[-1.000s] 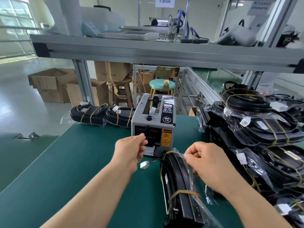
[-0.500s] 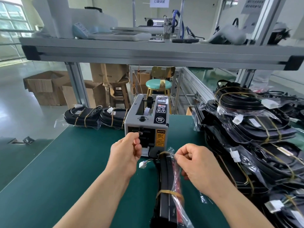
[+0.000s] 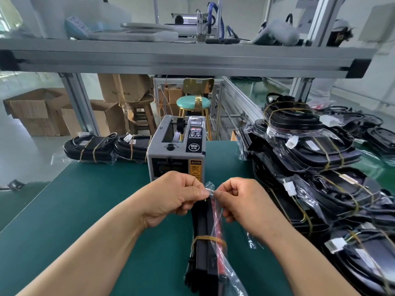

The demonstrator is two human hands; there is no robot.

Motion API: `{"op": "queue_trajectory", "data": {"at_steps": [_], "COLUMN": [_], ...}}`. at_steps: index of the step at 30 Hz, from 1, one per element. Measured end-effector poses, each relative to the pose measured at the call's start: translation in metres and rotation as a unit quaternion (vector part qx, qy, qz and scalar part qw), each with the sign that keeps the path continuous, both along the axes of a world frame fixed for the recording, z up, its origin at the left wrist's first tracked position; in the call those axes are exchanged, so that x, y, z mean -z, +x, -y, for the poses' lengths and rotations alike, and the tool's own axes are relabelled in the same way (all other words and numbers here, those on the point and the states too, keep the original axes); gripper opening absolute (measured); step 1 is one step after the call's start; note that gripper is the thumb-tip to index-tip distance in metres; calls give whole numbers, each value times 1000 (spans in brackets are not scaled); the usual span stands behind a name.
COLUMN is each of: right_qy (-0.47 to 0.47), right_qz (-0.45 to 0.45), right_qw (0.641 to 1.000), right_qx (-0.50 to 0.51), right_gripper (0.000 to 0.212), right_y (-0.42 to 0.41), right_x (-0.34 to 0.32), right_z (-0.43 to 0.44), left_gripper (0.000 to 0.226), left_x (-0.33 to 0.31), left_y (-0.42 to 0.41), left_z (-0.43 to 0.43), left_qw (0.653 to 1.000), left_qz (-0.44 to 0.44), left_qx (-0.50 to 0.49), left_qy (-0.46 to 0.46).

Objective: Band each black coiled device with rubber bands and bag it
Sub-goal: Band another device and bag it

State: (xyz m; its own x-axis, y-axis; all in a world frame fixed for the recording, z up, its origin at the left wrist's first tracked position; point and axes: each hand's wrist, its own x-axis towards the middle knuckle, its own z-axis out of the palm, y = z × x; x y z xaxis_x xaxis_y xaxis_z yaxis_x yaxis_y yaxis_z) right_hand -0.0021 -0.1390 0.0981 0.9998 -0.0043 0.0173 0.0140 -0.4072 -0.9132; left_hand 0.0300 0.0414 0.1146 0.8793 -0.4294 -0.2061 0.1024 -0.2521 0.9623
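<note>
The banded device (image 3: 203, 259) stands on edge on the tabletop (image 3: 85, 199), just in front of the dispenser (image 3: 177, 154). The left hand (image 3: 177, 195) and right hand (image 3: 241, 201) both pinch the bag (image 3: 222, 253) mouth above it. Keeping that fold flat and taut should close it neatly without tipping the device.

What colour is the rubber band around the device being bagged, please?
The rubber band is tan; head view.

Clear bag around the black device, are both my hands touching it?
Touching. The head view shows the left hand and the right hand each pinching the gathered top of the clear bag, with no gap visible at the fingertips.
</note>
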Motion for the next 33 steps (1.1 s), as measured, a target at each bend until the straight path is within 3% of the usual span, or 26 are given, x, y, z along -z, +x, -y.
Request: {"op": "queue_trajectory", "data": {"at_steps": [5, 20, 33], "right_qy": [0, 5, 13], "right_qz": [-2, 0, 1], "right_qw": [1000, 1000, 1000], "right_qx": [-6, -6, -7], "right_gripper": [14, 14, 14], "right_y": [1, 2, 3], "right_x": [0, 3, 4], "right_z": [0, 0, -1], "left_gripper": [15, 18, 22], "left_x": [-1, 7, 6], "left_y": [4, 3, 4], "left_z": [4, 4, 3], "left_qw": [998, 998, 999], "left_qz": [25, -39, -27], "left_qx": [-4, -37, -35], "left_qy": [51, -20, 15]}}
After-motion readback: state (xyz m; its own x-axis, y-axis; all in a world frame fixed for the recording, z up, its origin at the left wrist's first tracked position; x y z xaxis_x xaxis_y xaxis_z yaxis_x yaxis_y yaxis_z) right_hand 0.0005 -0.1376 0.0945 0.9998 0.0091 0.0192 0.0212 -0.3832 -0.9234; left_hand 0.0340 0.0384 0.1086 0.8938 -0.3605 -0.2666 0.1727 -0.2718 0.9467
